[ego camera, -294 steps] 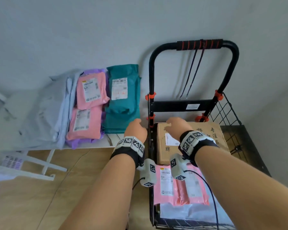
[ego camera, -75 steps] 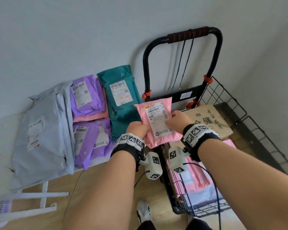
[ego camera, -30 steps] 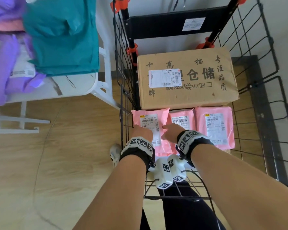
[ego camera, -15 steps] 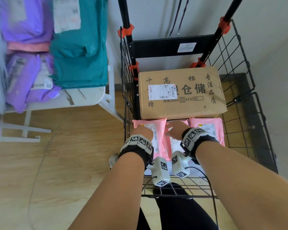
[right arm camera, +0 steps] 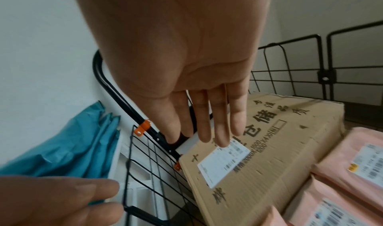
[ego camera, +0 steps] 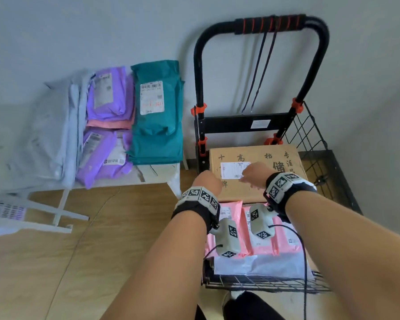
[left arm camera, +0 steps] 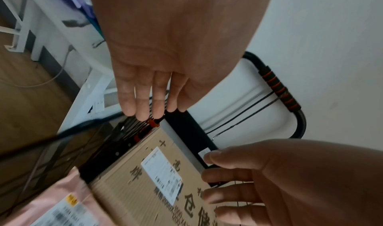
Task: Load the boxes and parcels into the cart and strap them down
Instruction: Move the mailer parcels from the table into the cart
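While both hands hover over the cart [ego camera: 310,135], the left hand [ego camera: 206,181] and right hand [ego camera: 256,174] hold nothing, fingers [left arm camera: 143,98] straight and loosely spread. A cardboard box [ego camera: 259,172] lies at the cart's handle end, with pink parcels [ego camera: 284,234] just beside it toward the near edge. Purple parcels [ego camera: 109,93], teal parcels [ego camera: 157,125] and grey parcels [ego camera: 49,130] lie on the desk [ego camera: 157,174] left of the cart. Two black straps [ego camera: 261,70] hang from the handle.
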The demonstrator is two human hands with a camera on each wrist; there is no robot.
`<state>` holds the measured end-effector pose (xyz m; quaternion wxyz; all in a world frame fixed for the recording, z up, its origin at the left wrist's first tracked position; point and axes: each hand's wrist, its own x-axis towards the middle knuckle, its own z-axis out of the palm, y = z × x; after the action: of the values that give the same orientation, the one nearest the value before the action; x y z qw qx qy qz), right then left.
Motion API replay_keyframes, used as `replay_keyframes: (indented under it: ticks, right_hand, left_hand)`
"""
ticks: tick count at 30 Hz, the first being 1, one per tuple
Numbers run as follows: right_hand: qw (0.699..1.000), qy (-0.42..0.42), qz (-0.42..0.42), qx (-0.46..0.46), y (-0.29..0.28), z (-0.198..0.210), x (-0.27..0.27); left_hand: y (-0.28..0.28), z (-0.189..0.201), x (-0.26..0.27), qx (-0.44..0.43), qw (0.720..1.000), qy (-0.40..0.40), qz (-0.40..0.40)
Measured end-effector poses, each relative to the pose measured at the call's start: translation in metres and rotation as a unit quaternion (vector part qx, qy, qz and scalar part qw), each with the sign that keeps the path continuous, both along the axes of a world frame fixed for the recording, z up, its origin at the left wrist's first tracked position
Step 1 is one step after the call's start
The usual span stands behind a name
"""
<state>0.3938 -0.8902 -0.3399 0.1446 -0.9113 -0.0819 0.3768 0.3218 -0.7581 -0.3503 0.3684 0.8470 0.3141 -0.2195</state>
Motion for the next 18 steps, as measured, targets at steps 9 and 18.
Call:
replay_keyframes:
  ticks: [9, 18]
  right_hand:
    - [0.991, -0.065, -0.044, 0.111, 0.100, 0.055, -0.012]
    - [0.982, -0.060, -0.024, 0.179, 0.244, 0.049, -0.034]
  left_hand:
    - [0.115, 0.033, -0.010, 0.095, 0.992, -0.085, -0.013]
    - [0.259, 0.038, -0.048, 0.120, 0.984, -0.101, 0.081]
